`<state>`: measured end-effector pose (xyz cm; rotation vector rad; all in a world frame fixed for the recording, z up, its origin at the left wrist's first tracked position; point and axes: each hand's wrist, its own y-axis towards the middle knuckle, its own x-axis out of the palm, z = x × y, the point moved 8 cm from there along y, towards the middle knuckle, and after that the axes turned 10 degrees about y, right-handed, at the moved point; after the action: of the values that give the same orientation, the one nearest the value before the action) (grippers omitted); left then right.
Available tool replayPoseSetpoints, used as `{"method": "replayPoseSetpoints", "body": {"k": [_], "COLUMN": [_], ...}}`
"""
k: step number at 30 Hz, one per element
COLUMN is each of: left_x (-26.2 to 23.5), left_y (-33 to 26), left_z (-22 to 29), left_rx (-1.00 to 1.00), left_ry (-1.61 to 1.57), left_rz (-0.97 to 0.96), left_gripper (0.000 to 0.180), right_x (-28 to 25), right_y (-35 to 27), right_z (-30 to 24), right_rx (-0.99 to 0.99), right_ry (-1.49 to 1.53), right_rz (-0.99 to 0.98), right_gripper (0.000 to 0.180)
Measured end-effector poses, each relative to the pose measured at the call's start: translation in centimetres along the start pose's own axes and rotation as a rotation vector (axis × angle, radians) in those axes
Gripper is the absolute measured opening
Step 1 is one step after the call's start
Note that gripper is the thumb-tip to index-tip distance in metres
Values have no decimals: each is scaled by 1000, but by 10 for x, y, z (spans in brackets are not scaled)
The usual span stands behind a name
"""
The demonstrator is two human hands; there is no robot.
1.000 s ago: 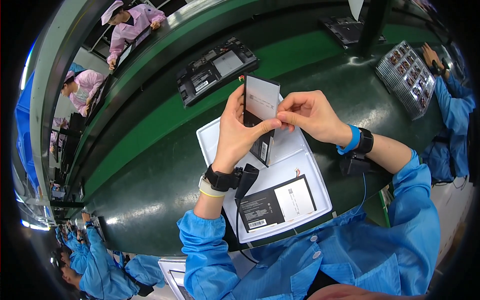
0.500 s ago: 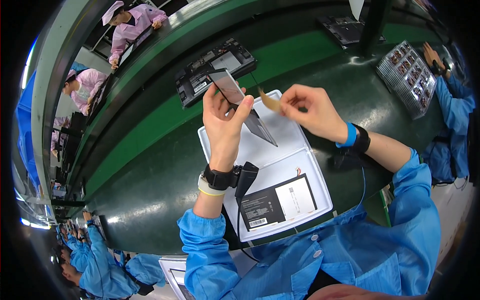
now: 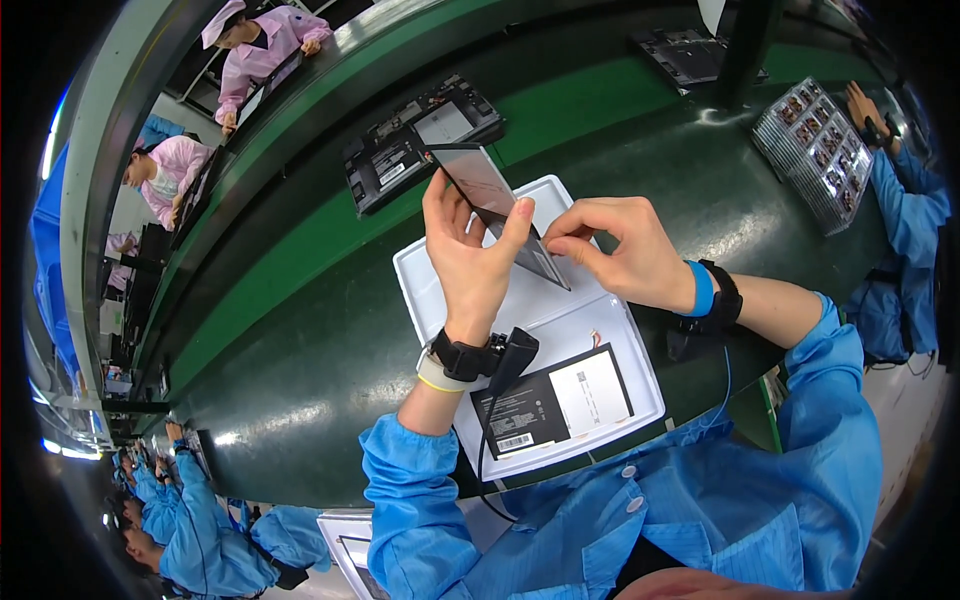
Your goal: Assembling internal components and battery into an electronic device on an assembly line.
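My left hand (image 3: pixel 468 258) grips a thin flat battery pack (image 3: pixel 477 180) by its side and holds it steeply tilted above a white two-part tray (image 3: pixel 410 268). The pack has a pale panel and a dark border. Beside its right edge, my right hand (image 3: pixel 628 248) has thumb and fingers pinched together. What lies between those fingertips is hidden. Another battery pack (image 3: pixel 536 408), black with a white panel and a short coloured lead, lies flat in the tray's near compartment.
Open laptop bases (image 3: pixel 425 140) sit on the green strip beyond the tray, another base (image 3: pixel 690 58) farther right. A stack of clear trays (image 3: pixel 815 155) with small parts stands at right, near a co-worker's hand (image 3: pixel 866 112). Dark cables (image 3: pixel 484 440) hang from my wrist.
My right hand has come left and down to the battery's edge; the tan strip it pinched is no longer visible. My left hand and the battery have shifted slightly right.
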<state>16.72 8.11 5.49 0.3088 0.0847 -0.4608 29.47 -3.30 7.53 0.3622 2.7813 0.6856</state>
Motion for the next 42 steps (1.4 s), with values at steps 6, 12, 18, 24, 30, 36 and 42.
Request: {"method": "replayPoseSetpoints", "body": {"k": [6,12,18,24,30,36,42], "left_x": [-6,-21,-23,-15,-11,-25,-8], "left_y": [7,14,13,14,16,26,21], "left_z": [1,5,-3,-4,-7,-8,-3], "left_rx": [-52,-29,-39,1,-137,-117,-121], "left_ry": [-219,-249,-250,-227,-632,-1046,-901], "left_rz": [-38,74,158,127,-16,-396,-489], "left_gripper": [69,63,61,60,76,94,95], "right_x": [-13,-15,5,2,-20,-76,-171], "right_y": [7,6,-5,-3,4,-17,-99], "right_z": [24,19,-13,-1,0,-39,-96], "right_rx": [133,66,-143,-79,51,71,155], "right_ry": [104,73,-99,-67,58,-19,-465], "right_rz": [50,47,-45,-70,35,163,203], "right_gripper": [8,8,11,10,8,10,9]}}
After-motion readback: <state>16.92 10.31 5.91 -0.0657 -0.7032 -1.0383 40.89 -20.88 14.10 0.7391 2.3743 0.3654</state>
